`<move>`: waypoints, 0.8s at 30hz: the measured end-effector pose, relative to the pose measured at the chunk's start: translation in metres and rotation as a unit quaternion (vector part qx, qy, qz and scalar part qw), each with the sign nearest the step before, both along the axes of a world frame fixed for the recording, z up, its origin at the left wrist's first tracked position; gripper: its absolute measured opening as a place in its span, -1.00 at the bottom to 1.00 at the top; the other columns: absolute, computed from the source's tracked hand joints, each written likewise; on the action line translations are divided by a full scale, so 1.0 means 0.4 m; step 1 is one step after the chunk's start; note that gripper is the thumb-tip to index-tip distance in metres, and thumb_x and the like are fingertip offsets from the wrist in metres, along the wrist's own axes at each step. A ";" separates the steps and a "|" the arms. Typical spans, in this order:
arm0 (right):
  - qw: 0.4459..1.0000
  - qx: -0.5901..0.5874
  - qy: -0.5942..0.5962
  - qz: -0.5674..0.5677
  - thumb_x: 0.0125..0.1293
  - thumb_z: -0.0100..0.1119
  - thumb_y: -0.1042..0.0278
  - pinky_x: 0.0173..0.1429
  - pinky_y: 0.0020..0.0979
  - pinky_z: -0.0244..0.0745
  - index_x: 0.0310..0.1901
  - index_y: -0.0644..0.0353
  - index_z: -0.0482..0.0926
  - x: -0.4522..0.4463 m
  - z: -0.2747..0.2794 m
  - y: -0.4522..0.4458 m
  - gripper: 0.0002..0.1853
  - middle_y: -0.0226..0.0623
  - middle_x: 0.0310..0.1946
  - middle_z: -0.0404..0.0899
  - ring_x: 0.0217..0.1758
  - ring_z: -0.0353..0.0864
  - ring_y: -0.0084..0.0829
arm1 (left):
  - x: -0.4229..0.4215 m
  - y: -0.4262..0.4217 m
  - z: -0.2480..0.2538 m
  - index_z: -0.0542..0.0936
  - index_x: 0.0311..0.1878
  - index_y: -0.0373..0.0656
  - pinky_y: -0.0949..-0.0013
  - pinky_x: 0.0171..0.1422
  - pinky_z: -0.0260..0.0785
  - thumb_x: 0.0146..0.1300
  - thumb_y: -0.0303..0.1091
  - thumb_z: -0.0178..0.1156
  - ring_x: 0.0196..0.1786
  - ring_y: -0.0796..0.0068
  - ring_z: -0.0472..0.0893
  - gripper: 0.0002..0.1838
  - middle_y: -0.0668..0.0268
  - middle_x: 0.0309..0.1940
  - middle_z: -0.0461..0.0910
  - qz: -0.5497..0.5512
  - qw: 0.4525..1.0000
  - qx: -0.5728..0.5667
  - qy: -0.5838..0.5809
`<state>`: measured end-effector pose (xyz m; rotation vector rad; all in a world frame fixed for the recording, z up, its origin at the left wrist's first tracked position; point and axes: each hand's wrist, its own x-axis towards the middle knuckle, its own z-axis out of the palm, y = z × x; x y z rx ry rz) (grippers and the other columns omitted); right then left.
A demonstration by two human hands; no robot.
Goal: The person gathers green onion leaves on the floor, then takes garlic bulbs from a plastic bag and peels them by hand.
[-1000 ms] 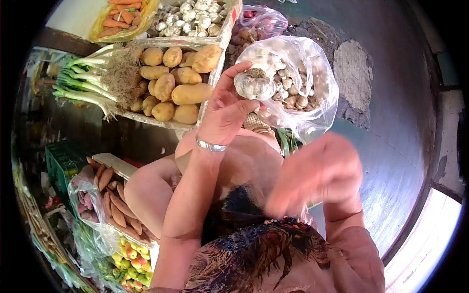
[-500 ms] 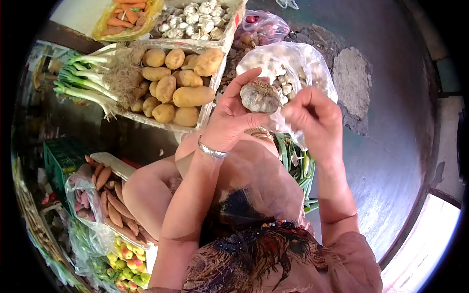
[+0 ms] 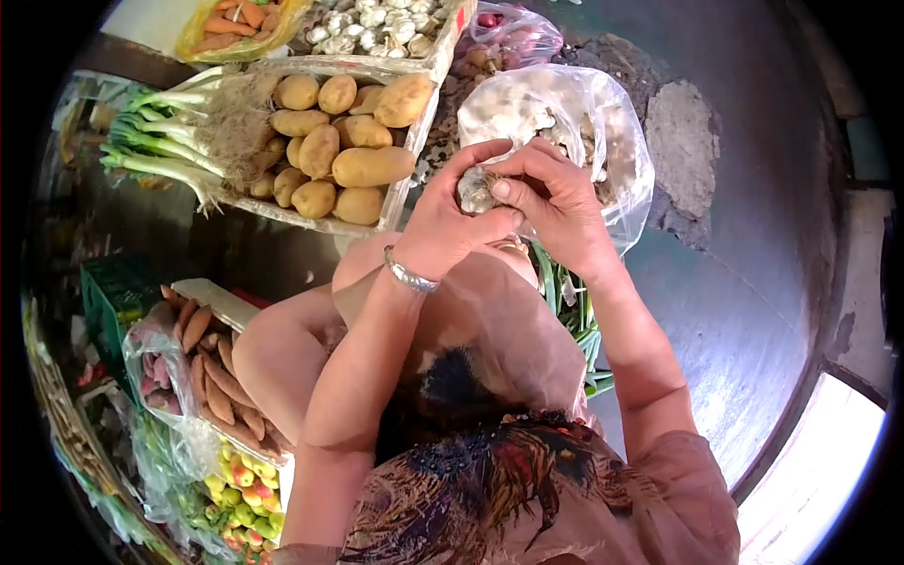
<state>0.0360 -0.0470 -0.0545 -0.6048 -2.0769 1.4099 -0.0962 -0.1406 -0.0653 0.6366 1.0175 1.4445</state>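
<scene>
A garlic bulb [image 3: 476, 191] with greyish, dirty skin sits in my left hand [image 3: 443, 215], whose fingers and thumb wrap round its left side. From the right, my right hand [image 3: 559, 202] pinches at the bulb's side with thumb and fingertips; whether loose skin lies between them is hidden. Just behind both hands stands a clear plastic bag [image 3: 617, 155] holding garlic, its mouth open. Dry garlic skins [image 3: 441, 141] are scattered on the ground left of the bag.
Potatoes [image 3: 374, 167] and leeks [image 3: 174, 137] fill a crate at left, with garlic [image 3: 377, 28] and carrots [image 3: 231, 26] beyond. A bag of red onions [image 3: 508, 38] lies behind. Sweet potatoes [image 3: 221, 386] and apple-like fruit [image 3: 250, 494] are lower left; green stalks [image 3: 576, 320] lie by my knee.
My right hand has come in from the right and now pinches the garlic bulb. The bulb has turned within my left hand, and less of it shows.
</scene>
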 end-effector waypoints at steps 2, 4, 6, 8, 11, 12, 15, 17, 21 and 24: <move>1.000 0.004 0.000 -0.021 0.19 0.32 0.52 -0.20 -0.42 0.41 -0.22 0.25 0.63 -0.013 -0.016 -0.008 -0.88 -0.32 -0.39 0.50 -0.32 0.48 -0.41 | -0.009 0.001 -0.035 0.37 0.28 -0.27 0.49 0.01 0.51 -0.01 -0.56 0.32 -0.03 0.61 0.55 -0.31 0.31 -0.03 0.54 0.017 0.999 -0.023 0.044; 0.999 0.000 0.011 -0.030 0.22 0.29 0.52 -0.22 -0.41 0.41 -0.24 0.26 0.62 -0.022 -0.031 -0.018 -0.91 -0.31 -0.41 0.50 -0.34 0.48 -0.39 | -0.011 -0.004 -0.024 0.42 0.24 -0.27 0.51 0.04 0.46 -0.01 -0.55 0.32 -0.04 0.64 0.53 -0.35 0.32 -0.04 0.53 0.019 0.998 -0.040 0.034; 0.999 0.010 0.009 -0.042 0.25 0.26 0.52 -0.23 -0.40 0.42 -0.24 0.26 0.61 -0.028 -0.045 -0.023 -0.93 -0.31 -0.42 0.50 -0.35 0.48 -0.39 | -0.017 -0.007 -0.035 0.41 0.23 -0.27 0.51 0.03 0.47 -0.02 -0.55 0.34 -0.03 0.63 0.52 -0.34 0.31 -0.01 0.51 0.013 0.998 -0.055 0.017; 0.999 0.023 0.016 -0.039 0.28 0.22 0.53 -0.21 -0.41 0.43 -0.24 0.27 0.61 -0.032 -0.056 -0.025 -0.95 -0.29 -0.43 0.52 -0.35 0.51 -0.38 | -0.009 -0.012 -0.041 0.40 0.25 -0.27 0.51 0.04 0.47 -0.03 -0.55 0.35 -0.01 0.61 0.52 -0.32 0.31 0.02 0.51 0.015 0.997 -0.049 0.055; 0.995 -0.054 0.029 -0.080 0.32 0.18 0.53 -0.15 -0.42 0.46 -0.23 0.30 0.60 -0.037 -0.052 -0.031 -0.95 -0.26 -0.37 0.61 -0.33 0.53 -0.42 | -0.007 -0.015 -0.055 0.37 0.29 -0.27 0.50 0.05 0.48 -0.04 -0.56 0.36 0.04 0.58 0.51 -0.27 0.29 0.07 0.48 0.012 0.995 -0.014 0.095; 0.995 -0.052 0.031 -0.080 0.32 0.18 0.53 -0.15 -0.42 0.46 -0.23 0.30 0.60 -0.037 -0.053 -0.030 -0.95 -0.26 -0.37 0.61 -0.33 0.53 -0.42 | -0.006 -0.012 -0.046 0.35 0.32 -0.27 0.49 0.06 0.48 -0.04 -0.57 0.37 0.07 0.57 0.51 -0.24 0.29 0.10 0.47 0.009 0.995 0.013 0.095; 0.992 -0.068 0.022 -0.100 0.34 0.17 0.47 -0.17 -0.43 0.46 -0.21 0.29 0.59 -0.033 -0.075 -0.027 -0.91 -0.26 -0.38 0.60 -0.35 0.52 -0.44 | -0.004 -0.012 -0.024 0.31 0.37 -0.26 0.47 0.09 0.49 -0.03 -0.59 0.36 0.11 0.56 0.49 -0.19 0.30 0.14 0.45 -0.014 0.997 -0.002 0.076; 0.993 -0.080 -0.028 -0.086 0.39 0.15 0.39 -0.19 -0.45 0.46 -0.16 0.25 0.59 -0.023 -0.087 -0.012 -0.87 -0.35 -0.36 0.60 -0.34 0.50 -0.50 | -0.004 -0.010 -0.025 0.30 0.38 -0.26 0.47 0.08 0.49 -0.02 -0.60 0.36 0.11 0.56 0.49 -0.19 0.30 0.14 0.45 -0.020 0.995 -0.001 0.095; 0.944 -0.330 0.004 -0.018 0.42 0.13 0.36 -0.11 -0.54 0.38 -0.07 0.22 0.59 0.008 -0.022 -0.007 -0.84 -0.58 -0.29 0.51 -0.25 0.41 -0.65 | -0.020 -0.013 -0.037 0.28 0.40 -0.19 0.48 0.03 0.51 0.02 -0.63 0.34 0.01 0.59 0.54 -0.18 0.33 0.09 0.48 -0.013 0.999 -0.010 -0.027; 0.963 -0.256 0.077 0.040 0.39 0.16 0.37 -0.04 -0.54 0.38 -0.04 0.22 0.59 0.016 -0.026 -0.014 -0.82 -0.53 -0.21 0.50 -0.17 0.45 -0.63 | -0.022 -0.015 -0.037 0.26 0.42 -0.14 0.50 -0.01 0.51 0.06 -0.64 0.31 -0.08 0.63 0.58 -0.19 0.34 0.04 0.50 -0.022 0.993 -0.036 -0.111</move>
